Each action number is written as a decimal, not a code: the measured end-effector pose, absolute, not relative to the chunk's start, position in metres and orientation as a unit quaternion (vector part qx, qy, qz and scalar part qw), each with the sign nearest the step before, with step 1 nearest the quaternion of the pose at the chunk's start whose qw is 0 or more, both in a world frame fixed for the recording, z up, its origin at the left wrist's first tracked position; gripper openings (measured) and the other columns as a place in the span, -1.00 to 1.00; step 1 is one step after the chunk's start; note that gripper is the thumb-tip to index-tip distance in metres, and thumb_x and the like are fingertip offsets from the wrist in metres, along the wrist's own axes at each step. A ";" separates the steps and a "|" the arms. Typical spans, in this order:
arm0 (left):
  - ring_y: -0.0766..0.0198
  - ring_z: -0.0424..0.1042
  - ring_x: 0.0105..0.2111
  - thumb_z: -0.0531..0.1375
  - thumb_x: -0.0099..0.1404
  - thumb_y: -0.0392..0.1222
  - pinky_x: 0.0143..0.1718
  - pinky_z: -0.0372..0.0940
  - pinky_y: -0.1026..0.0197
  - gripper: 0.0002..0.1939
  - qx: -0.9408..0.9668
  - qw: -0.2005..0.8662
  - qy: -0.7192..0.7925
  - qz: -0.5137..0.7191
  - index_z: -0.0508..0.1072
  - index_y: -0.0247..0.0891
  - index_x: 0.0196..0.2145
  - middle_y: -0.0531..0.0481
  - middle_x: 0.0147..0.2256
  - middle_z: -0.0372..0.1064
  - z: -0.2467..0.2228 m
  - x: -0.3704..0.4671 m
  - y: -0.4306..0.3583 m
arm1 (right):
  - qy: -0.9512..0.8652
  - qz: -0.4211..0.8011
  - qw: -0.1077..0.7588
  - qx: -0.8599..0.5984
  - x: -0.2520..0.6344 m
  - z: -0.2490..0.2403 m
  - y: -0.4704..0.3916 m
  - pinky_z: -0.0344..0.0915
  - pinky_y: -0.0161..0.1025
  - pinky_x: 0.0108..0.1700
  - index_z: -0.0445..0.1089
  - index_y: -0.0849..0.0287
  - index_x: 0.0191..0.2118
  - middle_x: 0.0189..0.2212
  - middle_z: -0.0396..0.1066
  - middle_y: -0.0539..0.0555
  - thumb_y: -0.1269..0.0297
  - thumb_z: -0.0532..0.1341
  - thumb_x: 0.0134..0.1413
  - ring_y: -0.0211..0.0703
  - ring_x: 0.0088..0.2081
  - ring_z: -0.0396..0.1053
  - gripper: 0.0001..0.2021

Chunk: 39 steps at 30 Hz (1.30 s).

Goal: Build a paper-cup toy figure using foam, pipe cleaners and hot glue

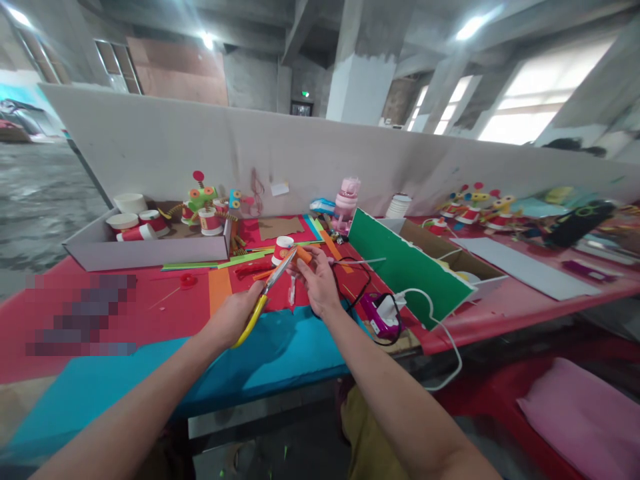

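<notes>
Two bare hands meet over the near middle of the table [177, 319], a little on the far side of the blue cloth [295, 343], and what matters is how the scissors [256, 313] lie against the orange piece [303, 255]. The left hand [235, 313] is closed around the yellow handles, and the right hand [318, 281] pinches the orange piece between thumb and fingers. The scissors' long axis runs on a slant, handles near and left, tips far and right, so it points straight at the orange piece. That piece lies far and right of the left hand, and at the far left end of the right hand, whose fingertips are right on it; the right hand is thus the nearer one, with the left a blade's reach back. The tips come up to the left edge of the orange piece, but whether they touch it or stand just apart I cannot tell, nor how wide the blades are parted. A red and white cup [283, 244] stands just beyond the blades; an orange strip [220, 288] lies left of them, and a purple socket [376, 319] sits to the right of the right hand.
</notes>
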<state>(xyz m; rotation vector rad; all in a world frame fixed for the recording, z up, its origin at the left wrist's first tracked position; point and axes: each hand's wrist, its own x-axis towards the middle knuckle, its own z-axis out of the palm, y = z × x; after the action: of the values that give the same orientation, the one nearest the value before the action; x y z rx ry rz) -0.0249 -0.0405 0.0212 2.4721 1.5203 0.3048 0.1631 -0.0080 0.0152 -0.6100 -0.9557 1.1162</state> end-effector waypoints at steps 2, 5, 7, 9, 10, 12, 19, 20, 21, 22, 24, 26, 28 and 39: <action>0.05 0.51 -0.31 -0.12 0.42 -0.05 -0.37 0.22 0.23 -0.69 0.844 0.097 0.519 0.094 0.14 -0.24 0.02 -0.10 -0.39 0.43 0.020 -0.027 -0.040 | -0.424 0.509 0.698 -0.273 0.165 0.016 -0.008 0.49 -0.24 -0.19 0.32 0.04 -0.13 -0.20 0.46 -0.05 0.16 0.37 -0.06 -0.29 -0.36 0.49 -0.64; 0.01 0.51 -0.30 -0.11 0.42 -0.07 -0.39 0.21 0.22 -0.67 0.849 0.064 0.518 0.079 0.11 -0.22 0.07 -0.13 -0.33 0.44 0.016 -0.030 -0.037 | -0.406 0.517 0.704 -0.269 0.168 0.015 -0.006 0.49 -0.24 -0.21 0.32 0.05 -0.15 -0.29 0.47 -0.06 0.08 0.33 0.00 -0.30 -0.40 0.48 -0.68; 0.01 0.51 -0.27 -0.12 0.42 -0.06 -0.39 0.22 0.22 -0.66 0.854 0.051 0.512 0.080 0.09 -0.20 0.09 -0.15 -0.28 0.44 0.014 -0.032 -0.036 | -0.401 0.517 0.707 -0.268 0.169 0.013 -0.004 0.50 -0.24 -0.20 0.33 0.05 -0.16 -0.32 0.46 -0.08 0.10 0.34 -0.01 -0.29 -0.37 0.48 -0.69; 0.03 0.51 -0.25 -0.13 0.43 -0.04 -0.38 0.23 0.23 -0.64 0.857 0.043 0.506 0.085 0.07 -0.17 0.11 -0.16 -0.23 0.44 0.013 -0.032 -0.036 | -0.396 0.522 0.706 -0.269 0.170 0.012 -0.003 0.50 -0.24 -0.20 0.34 0.06 -0.16 -0.30 0.47 -0.07 0.12 0.36 -0.04 -0.27 -0.33 0.49 -0.68; 0.03 0.51 -0.23 -0.13 0.43 -0.03 -0.37 0.23 0.23 -0.64 0.857 0.039 0.506 0.086 0.06 -0.17 0.12 -0.17 -0.21 0.44 0.013 -0.032 -0.036 | -0.393 0.526 0.704 -0.271 0.170 0.011 -0.002 0.50 -0.24 -0.21 0.35 0.07 -0.16 -0.29 0.48 -0.06 0.12 0.36 -0.04 -0.26 -0.32 0.49 -0.67; 0.03 0.51 -0.21 -0.14 0.43 -0.03 -0.36 0.25 0.23 -0.62 0.856 0.031 0.509 0.087 0.04 -0.16 0.14 -0.19 -0.18 0.43 0.013 -0.031 -0.036 | -0.388 0.535 0.699 -0.272 0.168 0.011 -0.002 0.50 -0.24 -0.20 0.36 0.09 -0.17 -0.27 0.48 -0.04 0.12 0.37 -0.06 -0.25 -0.30 0.49 -0.67; -0.03 0.51 -0.23 -0.15 0.43 -0.02 -0.37 0.29 0.18 -0.61 0.847 0.026 0.522 0.091 0.08 -0.19 0.14 -0.20 -0.18 0.44 0.011 -0.031 -0.035 | -0.397 0.532 0.697 -0.271 0.160 0.012 -0.008 0.48 -0.22 -0.14 0.35 0.09 -0.22 -0.24 0.46 -0.04 0.16 0.39 -0.10 -0.25 -0.24 0.46 -0.68; -0.04 0.51 -0.22 -0.15 0.43 -0.03 -0.37 0.29 0.17 -0.61 0.847 0.026 0.523 0.089 0.08 -0.19 0.14 -0.20 -0.17 0.44 0.011 -0.031 -0.035 | -0.400 0.530 0.697 -0.270 0.160 0.012 -0.008 0.48 -0.22 -0.13 0.34 0.08 -0.22 -0.23 0.45 -0.04 0.16 0.39 -0.09 -0.24 -0.23 0.46 -0.68; -0.04 0.51 -0.21 -0.14 0.43 -0.04 -0.36 0.30 0.16 -0.61 0.847 0.025 0.524 0.085 0.07 -0.19 0.15 -0.22 -0.15 0.44 0.012 -0.030 -0.035 | -0.403 0.526 0.699 -0.270 0.160 0.011 -0.008 0.48 -0.21 -0.12 0.34 0.08 -0.21 -0.22 0.45 -0.04 0.16 0.38 -0.09 -0.24 -0.21 0.46 -0.69; -0.05 0.50 -0.19 -0.14 0.43 -0.06 -0.34 0.30 0.15 -0.60 0.846 0.025 0.527 0.078 0.06 -0.19 0.16 -0.23 -0.13 0.44 0.013 -0.030 -0.036 | -0.406 0.521 0.701 -0.269 0.160 0.011 -0.008 0.48 -0.20 -0.10 0.34 0.08 -0.21 -0.21 0.44 -0.04 0.17 0.38 -0.09 -0.23 -0.19 0.46 -0.68; -0.06 0.50 -0.17 -0.13 0.44 -0.07 -0.32 0.31 0.14 -0.59 0.842 0.031 0.535 0.061 0.05 -0.20 0.18 -0.25 -0.10 0.43 0.015 -0.028 -0.037 | -0.409 0.512 0.706 -0.269 0.160 0.012 -0.008 0.47 -0.19 -0.06 0.33 0.07 -0.20 -0.18 0.43 -0.03 0.18 0.38 -0.08 -0.22 -0.15 0.45 -0.68; -0.03 0.50 -0.17 -0.13 0.44 -0.06 -0.29 0.30 0.15 -0.60 0.837 0.045 0.542 0.052 0.07 -0.20 0.17 -0.24 -0.13 0.45 0.017 -0.027 -0.037 | -0.409 0.511 0.707 -0.269 0.161 0.012 -0.008 0.45 -0.17 -0.03 0.33 0.07 -0.19 -0.17 0.42 -0.03 0.19 0.38 -0.08 -0.21 -0.13 0.44 -0.68; -0.01 0.51 -0.18 -0.13 0.44 -0.04 -0.28 0.30 0.16 -0.61 0.836 0.059 0.544 0.053 0.10 -0.21 0.14 -0.22 -0.18 0.47 0.017 -0.026 -0.037 | -0.407 0.516 0.705 -0.269 0.161 0.012 -0.008 0.45 -0.15 -0.01 0.32 0.07 -0.19 -0.16 0.42 -0.04 0.19 0.38 -0.08 -0.21 -0.12 0.43 -0.68; 0.02 0.51 -0.23 -0.09 0.42 -0.05 -0.31 0.24 0.20 -0.66 0.835 0.087 0.540 0.070 0.14 -0.22 0.08 -0.15 -0.28 0.47 0.015 -0.027 -0.036 | -0.408 0.524 0.701 -0.260 0.162 0.012 -0.008 0.45 -0.14 -0.04 0.31 0.06 -0.18 -0.14 0.41 -0.03 0.20 0.36 -0.06 -0.20 -0.10 0.43 -0.68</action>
<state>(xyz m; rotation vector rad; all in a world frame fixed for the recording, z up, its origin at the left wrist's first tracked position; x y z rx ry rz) -0.0267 -0.0364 0.0154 2.4858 1.6072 0.2078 0.1622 -0.0077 0.0124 -0.5783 -0.9087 1.1679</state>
